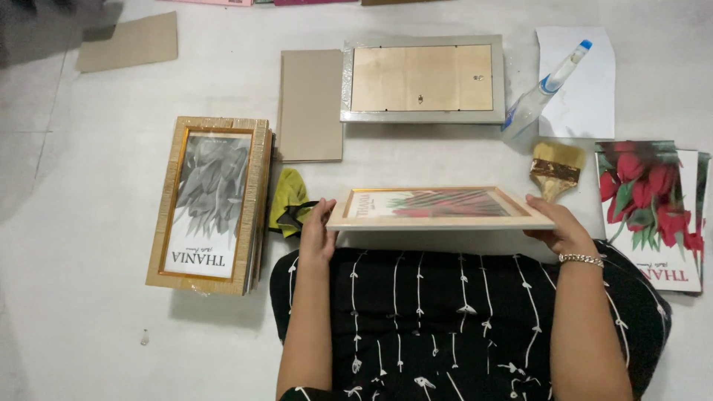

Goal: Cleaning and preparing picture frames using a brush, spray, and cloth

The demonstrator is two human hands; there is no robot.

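where the floor runs out to the left, a stack of gold frames (209,203) lies flat, with a yellow-green cloth (288,200) just beside it. the left hand (318,236) has its fingers closed round one end of a light wooden frame (440,209) (red flower print, held level above the lap); the right hand (561,227) clasps the other end. further right lie a paintbrush (556,168), a squeeze bottle (544,87) and flower prints (652,210).

Pale wood frame (440,209) with red-and-green floral print — gold frame (210,204), grey leaf print — yellow-green cloth (288,199)
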